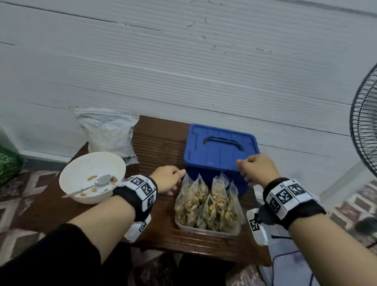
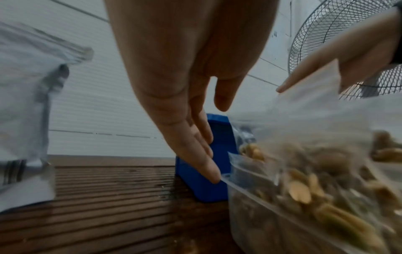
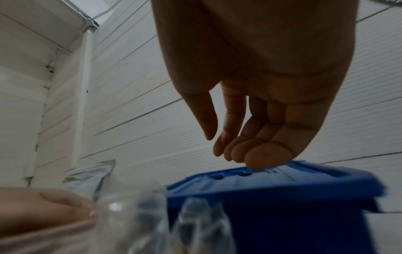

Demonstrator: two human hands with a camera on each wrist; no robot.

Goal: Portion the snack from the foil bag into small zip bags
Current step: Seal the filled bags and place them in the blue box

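Note:
The silver foil bag (image 1: 106, 132) stands at the table's back left. Several small zip bags (image 1: 208, 200) filled with snack stand upright in a clear plastic container (image 1: 207, 230) at the table's middle. My left hand (image 1: 170, 179) is just left of the bags, its fingers (image 2: 204, 165) straight and pointing down beside the container's corner (image 2: 250, 202), holding nothing. My right hand (image 1: 256, 170) hovers over the front edge of a blue lidded box (image 1: 220, 149); its fingers (image 3: 256, 154) hang loosely curled at the lid and hold nothing.
A white bowl (image 1: 72, 180) with a spoon (image 1: 98, 183) and a few snack pieces sits left of my left wrist. The blue box stands right behind the container. A standing fan (image 1: 372, 122) is at the right, a green bag (image 1: 0, 165) at the far left.

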